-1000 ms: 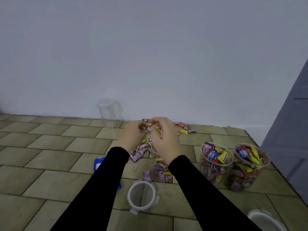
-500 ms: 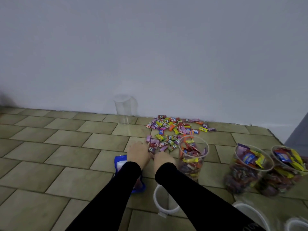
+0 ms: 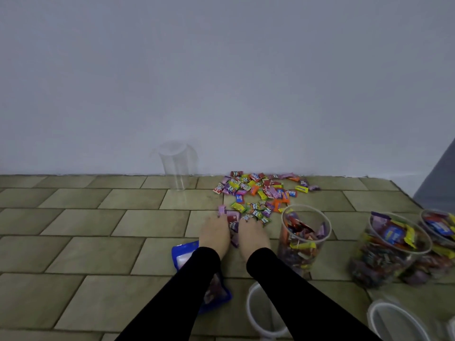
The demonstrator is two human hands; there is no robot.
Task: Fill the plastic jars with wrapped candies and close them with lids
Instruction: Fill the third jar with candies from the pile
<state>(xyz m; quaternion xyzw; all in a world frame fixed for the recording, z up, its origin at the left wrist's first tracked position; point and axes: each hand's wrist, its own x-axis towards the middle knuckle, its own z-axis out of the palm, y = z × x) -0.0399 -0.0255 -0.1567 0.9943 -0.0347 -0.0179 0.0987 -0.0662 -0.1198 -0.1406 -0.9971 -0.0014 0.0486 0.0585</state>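
- Your left hand [image 3: 214, 233] and right hand [image 3: 253, 235] lie side by side, palms down, at the near edge of the candy pile [image 3: 261, 190] on the tiled floor [image 3: 98, 230].
- Both hands cover a few purple-wrapped candies; your fingertips are hidden, so I cannot tell whether either grip has closed on any.
- Just right of the pile's near edge stands the part-filled jar [image 3: 304, 236], open.
- Further right of the pile, two full jars [image 3: 391, 249], also unlidded.
- Left of the pile, an empty clear jar [image 3: 177, 166] against the wall.
- Nearer you than the pile: a blue packet [image 3: 187, 252] under your left sleeve, and two white-rimmed lids [image 3: 253, 311].
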